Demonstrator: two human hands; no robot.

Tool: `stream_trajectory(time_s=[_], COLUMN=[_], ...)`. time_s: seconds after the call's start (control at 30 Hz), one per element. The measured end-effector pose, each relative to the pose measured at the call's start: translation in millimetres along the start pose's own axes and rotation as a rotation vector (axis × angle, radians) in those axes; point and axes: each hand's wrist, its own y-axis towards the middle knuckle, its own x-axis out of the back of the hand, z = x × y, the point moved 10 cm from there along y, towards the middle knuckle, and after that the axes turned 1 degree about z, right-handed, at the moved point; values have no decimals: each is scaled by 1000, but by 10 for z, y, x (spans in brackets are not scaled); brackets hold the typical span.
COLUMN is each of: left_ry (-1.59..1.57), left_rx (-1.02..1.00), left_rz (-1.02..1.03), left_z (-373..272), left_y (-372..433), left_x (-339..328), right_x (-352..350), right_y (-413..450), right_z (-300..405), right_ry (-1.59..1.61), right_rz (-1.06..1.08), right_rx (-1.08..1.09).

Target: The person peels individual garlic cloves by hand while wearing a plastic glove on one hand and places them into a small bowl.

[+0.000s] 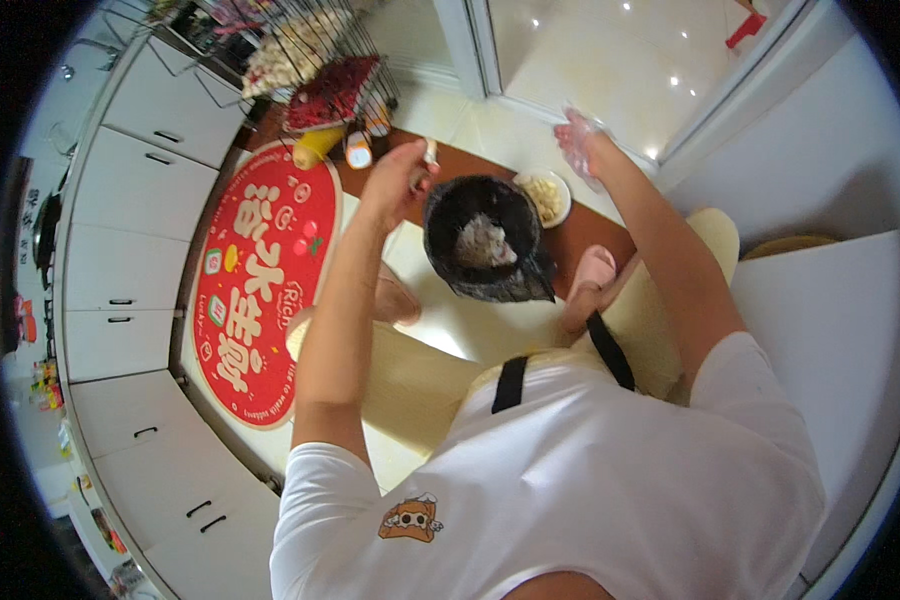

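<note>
My left hand (403,180), bare, is closed around a small pale piece, perhaps a garlic clove (430,152), left of a bin. The bin, lined with a black plastic bag (484,225), stands between my feet and holds whitish and grey scraps (485,241). Just right of it sits a white bowl (566,201) with pale peeled pieces (544,196) that look like garlic cloves. My right hand (581,146), in a clear plastic glove, is raised beyond the bowl with its fingers extended. I see nothing held in it.
A black wire rack (330,45) at the upper left holds a heap of pale bulbs (296,52) and a red package (330,94). Bottles lie or stand by its foot. A red oval mat (270,285) lies before white cabinets (127,262). A door frame (474,49) stands ahead; a white panel is at right.
</note>
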Motion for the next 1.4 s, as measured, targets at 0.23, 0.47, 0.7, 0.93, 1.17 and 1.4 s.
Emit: stream_trajectory(time_s=[0.23, 0.47, 0.7, 0.93, 1.17, 1.4], left_ry=[155, -8, 0, -113, -153, -144], left_rx=[-75, -95, 14, 21, 92, 162], left_rz=[65, 96, 89, 29, -25, -20], left_z=[-74, -113, 14, 135, 221, 412], left_y=[83, -86, 103, 258, 162, 227], left_x=[-109, -273, -377, -361, -472, -494], right_x=[-1015, -1872, -1511, -1708, -1633, -1392], right_y=[-1198, -1361, -541, -516, -541, -226], right_z=[964, 1245, 184, 159, 131, -115], right_ry=[-274, -679, -432, -842, -1123, -1107], right_rz=[326, 471, 466, 493, 379, 381], right_rx=[164, 312, -86, 257, 288, 411])
